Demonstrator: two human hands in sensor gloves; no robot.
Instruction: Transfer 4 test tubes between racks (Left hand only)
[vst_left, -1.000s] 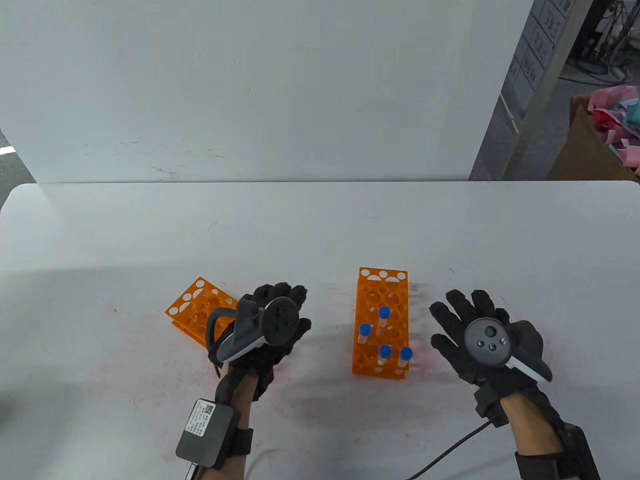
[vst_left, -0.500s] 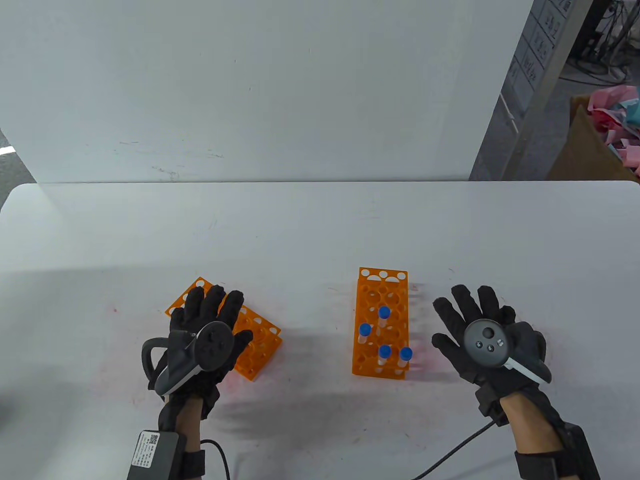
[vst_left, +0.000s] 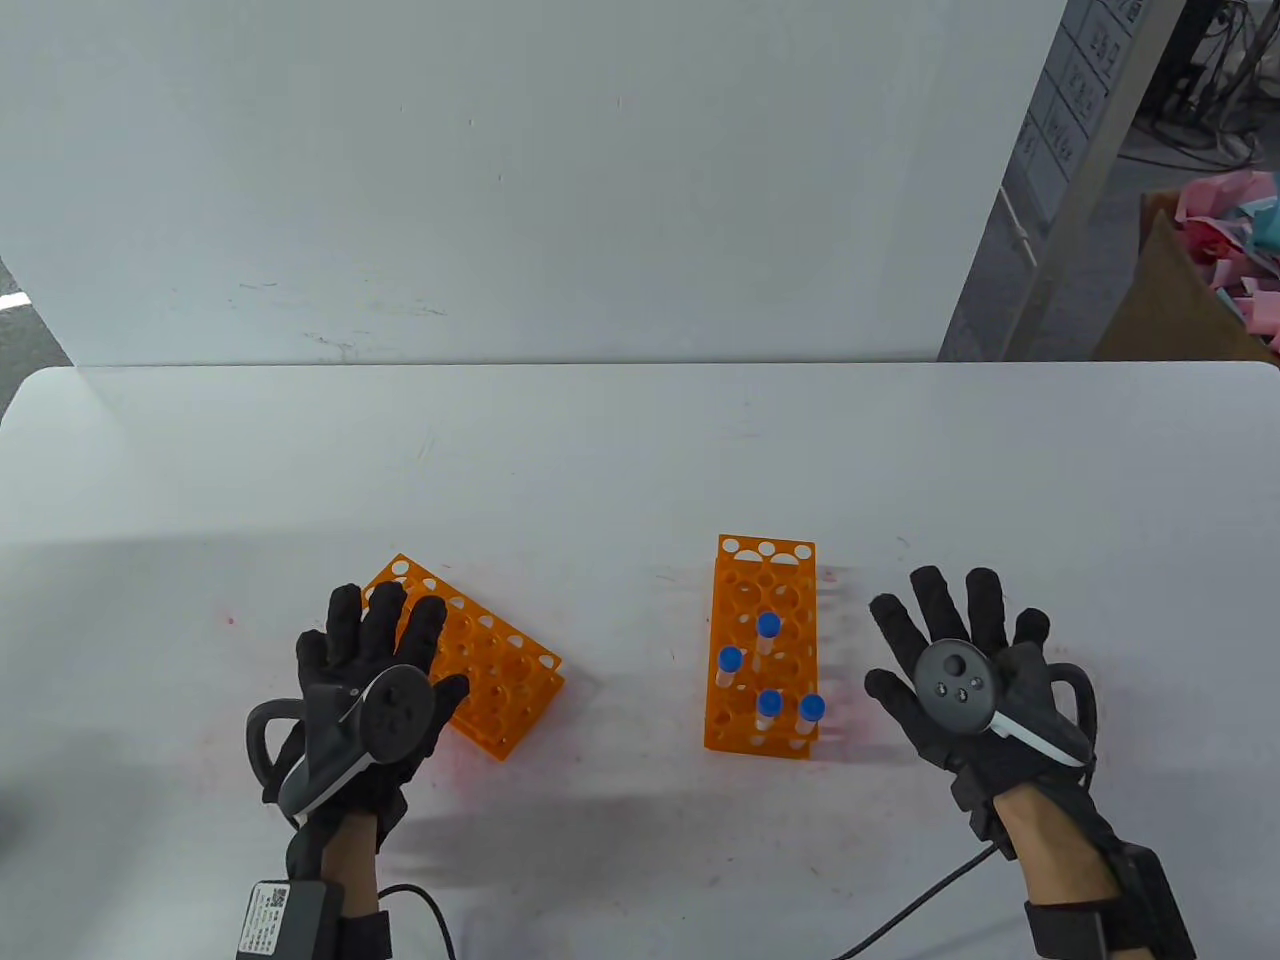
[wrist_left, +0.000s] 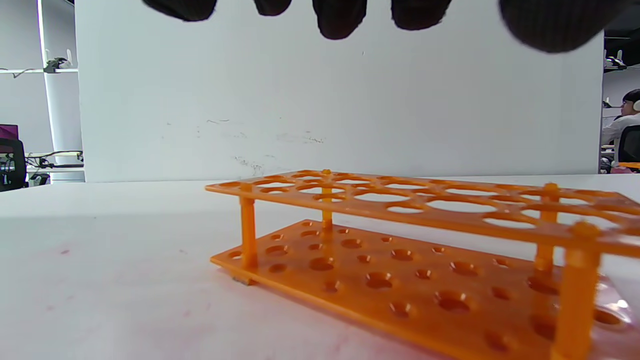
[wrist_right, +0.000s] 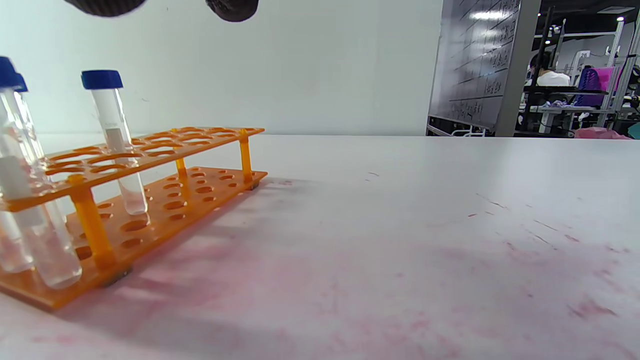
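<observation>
An empty orange rack (vst_left: 495, 675) lies angled at the left and also shows in the left wrist view (wrist_left: 425, 235). A second orange rack (vst_left: 745, 585) stands right of centre and holds several blue-capped test tubes (vst_left: 768, 628); they also show in the right wrist view (wrist_right: 110, 125). My left hand (vst_left: 375, 640) is spread flat and empty over the left rack's near-left end. My right hand (vst_left: 950, 640) is spread flat and empty on the table, right of the tube rack.
A white panel (vst_left: 500, 180) stands behind the white table (vst_left: 600, 450). A cardboard box (vst_left: 1180, 300) with pink scraps sits beyond the table's far right corner. Cables trail from both wrists toward the near edge.
My left hand has moved left from between the racks to the left rack's near-left end and opened flat. The right hand has barely shifted. The tubes have not moved.
</observation>
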